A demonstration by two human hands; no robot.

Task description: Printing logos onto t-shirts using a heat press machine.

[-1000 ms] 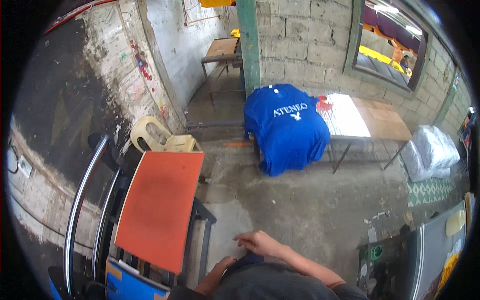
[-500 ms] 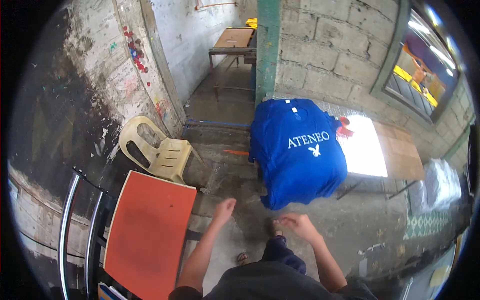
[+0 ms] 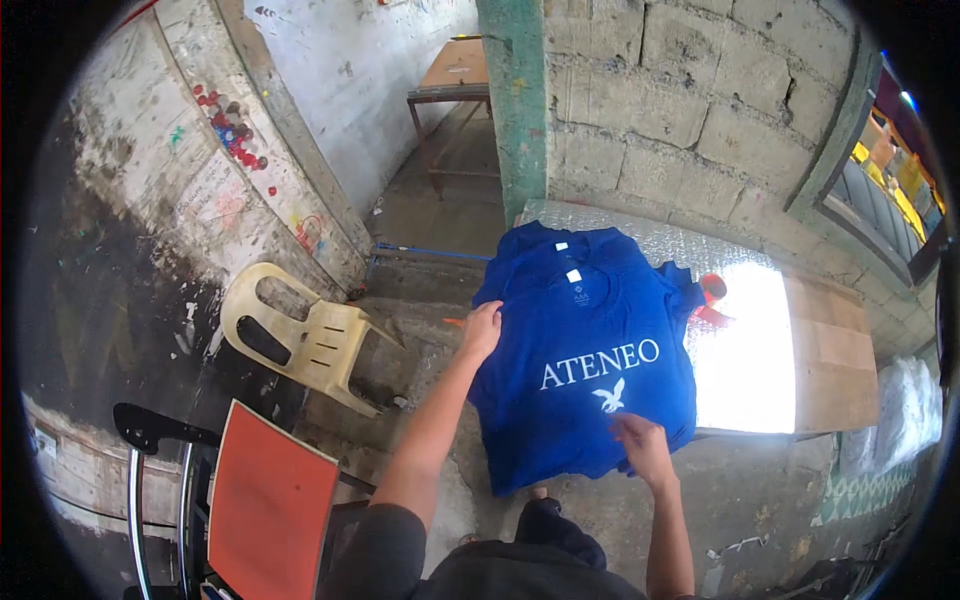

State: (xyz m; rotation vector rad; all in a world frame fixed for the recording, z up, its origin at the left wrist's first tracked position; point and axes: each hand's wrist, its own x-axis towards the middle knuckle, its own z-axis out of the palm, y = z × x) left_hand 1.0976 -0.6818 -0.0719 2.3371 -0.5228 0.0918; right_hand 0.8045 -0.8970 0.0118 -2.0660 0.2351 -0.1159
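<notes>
Both hands have moved forward since the earlier frames: one second ago they were low near the body, half a second ago they were raised but apart from the cloth, and now they are at the blue shirts. Left hand [image 3: 482,328] has come to the left edge of the blue shirts [image 3: 540,425], near the shoulder part, with its fingers bent. It seems to touch the cloth, but I cannot tell if the cloth is held between the fingers. Right hand [image 3: 645,450] is now over the lower front, just beside the white bird print [image 3: 609,396]; its fingers and thumb are curved with a narrow space, and I cannot tell if they touch the fabric.

Blue shirts lie at the left end of the counter [image 3: 830,350], one upon another, with two necklines visible and the front part hanging over the near edge. They look larger in the view than before, because the person has come closer. At their right sleeve stays the small red thing [image 3: 711,290], on the shiny part of the counter.

Beige plastic chair [image 3: 312,335] still stands on the left, well apart from the shirts. Orange-red panel [image 3: 268,500] now appears lower, and a smaller part of it is visible than half a second ago.
</notes>
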